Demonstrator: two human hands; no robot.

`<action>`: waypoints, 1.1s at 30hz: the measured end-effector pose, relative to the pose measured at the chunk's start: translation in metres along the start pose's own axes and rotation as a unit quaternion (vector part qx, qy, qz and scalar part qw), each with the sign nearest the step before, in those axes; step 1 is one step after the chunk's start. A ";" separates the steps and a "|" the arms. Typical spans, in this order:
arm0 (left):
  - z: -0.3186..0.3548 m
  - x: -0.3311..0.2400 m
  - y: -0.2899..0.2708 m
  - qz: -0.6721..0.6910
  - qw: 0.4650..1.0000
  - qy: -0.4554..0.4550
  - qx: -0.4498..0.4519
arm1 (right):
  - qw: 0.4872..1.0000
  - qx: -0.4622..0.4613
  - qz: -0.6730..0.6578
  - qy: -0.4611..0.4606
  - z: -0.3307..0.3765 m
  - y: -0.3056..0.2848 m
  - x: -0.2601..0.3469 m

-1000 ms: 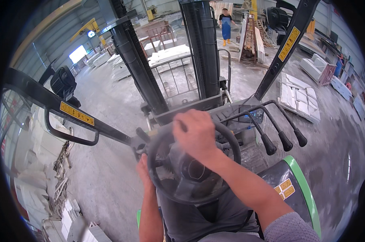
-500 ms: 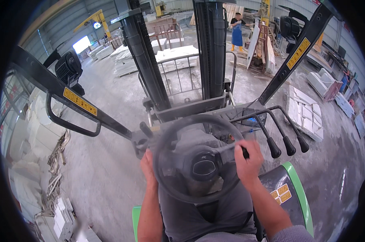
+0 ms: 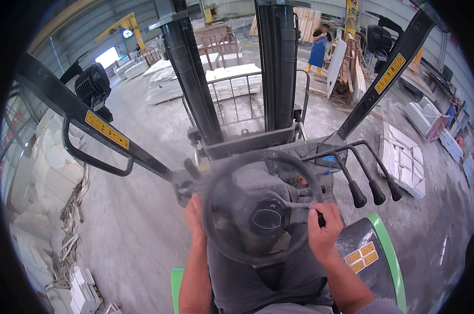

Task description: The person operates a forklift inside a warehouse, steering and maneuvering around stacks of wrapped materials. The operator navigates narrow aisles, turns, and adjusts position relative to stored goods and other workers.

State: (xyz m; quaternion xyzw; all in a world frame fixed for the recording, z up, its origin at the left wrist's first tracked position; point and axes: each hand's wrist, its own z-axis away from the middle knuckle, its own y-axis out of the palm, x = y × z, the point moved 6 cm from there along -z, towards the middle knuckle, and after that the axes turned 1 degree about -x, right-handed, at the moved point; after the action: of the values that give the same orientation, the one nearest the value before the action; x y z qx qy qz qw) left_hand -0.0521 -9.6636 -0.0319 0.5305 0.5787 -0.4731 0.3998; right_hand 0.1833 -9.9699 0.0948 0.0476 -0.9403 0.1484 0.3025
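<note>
Since a second before, the right hand (image 3: 326, 226) had been brought round from the top of the wheel (image 3: 267, 217) to its right side, and the wheel had been turned. A black knob (image 3: 321, 219) on the right of the wheel was held by that hand, with the fingers curled round it. The left hand (image 3: 194, 214) was held just beside the left edge of the wheel. Its fingers were mostly hidden, so it could not be told whether anything was gripped. The wheel was set over the lap (image 3: 237, 290), between the two hands. A short lever (image 3: 191, 168) was seen just past the left hand. Three long levers (image 3: 376, 192) were set past the right hand, apart from it.

Up ahead, two dark posts (image 3: 282, 68) were seen, with a rack (image 3: 233, 99) of thin bars between them. White slabs (image 3: 227, 71) were piled behind the rack. More slabs (image 3: 403, 157) were laid on the floor (image 3: 137, 230) at the right. Near a tall pale board (image 3: 336, 70), a person (image 3: 318, 35) was seen, dressed in a blue apron (image 3: 317, 55) and yellow boots (image 3: 313, 68).
</note>
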 end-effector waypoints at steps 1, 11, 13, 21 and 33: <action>-0.008 0.001 0.002 -0.015 1.000 -0.012 0.005 | 1.000 0.003 -0.001 0.003 -0.004 0.006 0.000; -0.097 -0.014 0.035 0.029 0.999 0.017 -0.006 | 1.000 0.000 -0.022 0.017 -0.079 0.086 -0.020; -0.116 -0.015 0.039 0.043 0.999 0.027 -0.007 | 0.999 0.023 -0.014 0.019 -0.089 0.102 -0.021; -0.191 -0.009 0.059 -0.036 0.999 0.003 -0.001 | 0.997 -0.012 0.067 -0.038 -0.143 0.091 -0.059; -0.307 -0.006 0.108 -0.008 1.000 0.002 0.002 | 0.961 -0.057 0.270 0.003 -0.271 0.110 -0.180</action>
State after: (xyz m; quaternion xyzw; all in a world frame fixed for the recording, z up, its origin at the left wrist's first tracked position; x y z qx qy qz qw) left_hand 0.0680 -9.3673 0.0317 0.5277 0.5830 -0.4762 0.3936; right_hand 0.4602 -9.7814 0.1722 -0.2260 -0.9242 0.1708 0.2561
